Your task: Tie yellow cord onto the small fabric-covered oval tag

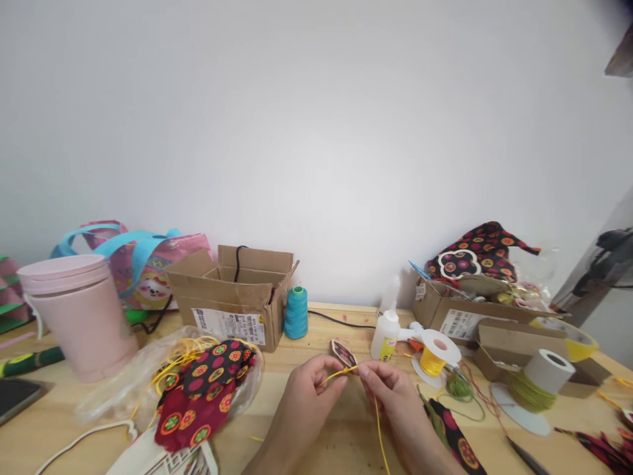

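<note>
A yellow cord (380,429) runs between my two hands above the middle of the table. My left hand (309,402) pinches it between thumb and forefinger, and a short end sticks out past the thumb. The fingers of my right hand (393,396) are closed on the same cord, which hangs from them in a long tail. Just beyond the fingertips is a small framed piece of dark patterned fabric (342,353) with a pale edge, close to the cord; whether the two are joined I cannot make out.
Patterned cloth pieces (205,389) lie on a plastic bag at left, near a pink tumbler (79,323) and a cardboard box (232,297). A teal thread cone (296,313), glue bottle (385,335), yellow cord spool (435,356) and green cord spool (539,382) stand around.
</note>
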`<action>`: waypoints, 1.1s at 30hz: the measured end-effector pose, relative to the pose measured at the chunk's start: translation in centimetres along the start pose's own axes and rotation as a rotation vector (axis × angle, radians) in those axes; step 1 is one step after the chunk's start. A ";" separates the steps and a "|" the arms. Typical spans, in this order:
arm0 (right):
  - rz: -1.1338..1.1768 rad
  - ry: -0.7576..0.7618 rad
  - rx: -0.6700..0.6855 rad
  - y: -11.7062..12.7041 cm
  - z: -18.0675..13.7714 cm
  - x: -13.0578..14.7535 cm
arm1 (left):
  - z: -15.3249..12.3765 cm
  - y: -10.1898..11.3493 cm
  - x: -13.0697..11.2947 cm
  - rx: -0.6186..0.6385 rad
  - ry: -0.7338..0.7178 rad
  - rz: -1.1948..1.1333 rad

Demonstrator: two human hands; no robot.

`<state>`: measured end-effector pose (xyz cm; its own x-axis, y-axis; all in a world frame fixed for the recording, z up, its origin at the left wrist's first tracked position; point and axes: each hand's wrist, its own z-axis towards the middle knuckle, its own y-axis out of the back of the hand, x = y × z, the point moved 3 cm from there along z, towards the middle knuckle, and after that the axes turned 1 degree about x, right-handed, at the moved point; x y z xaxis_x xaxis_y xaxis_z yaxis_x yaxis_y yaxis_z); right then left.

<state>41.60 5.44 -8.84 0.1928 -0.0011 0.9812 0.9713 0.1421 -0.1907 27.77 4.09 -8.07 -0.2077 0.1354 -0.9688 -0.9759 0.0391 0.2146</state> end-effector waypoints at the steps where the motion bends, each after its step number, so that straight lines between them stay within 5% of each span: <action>1: -0.004 0.002 0.008 0.0 0.0 0.0 | 0.0 0.0 -0.1 -0.008 0.002 0.003; 10: 0.026 -0.010 0.007 -0.1 0.0 0.0 | -0.1 -0.2 -1.0 0.095 -0.075 -0.048; 19: 0.234 -0.083 0.022 0.1 0.4 -1.3 | 0.0 -0.3 -1.1 0.102 -0.063 -0.063; 33: 0.183 -0.078 0.066 0.1 0.5 -1.3 | 0.0 0.0 -0.7 0.069 -0.031 -0.020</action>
<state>41.37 5.98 -10.13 0.3514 0.1073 0.9301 0.9093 0.1972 -0.3663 27.87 4.03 -7.35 -0.1851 0.1647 -0.9688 -0.9726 0.1101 0.2045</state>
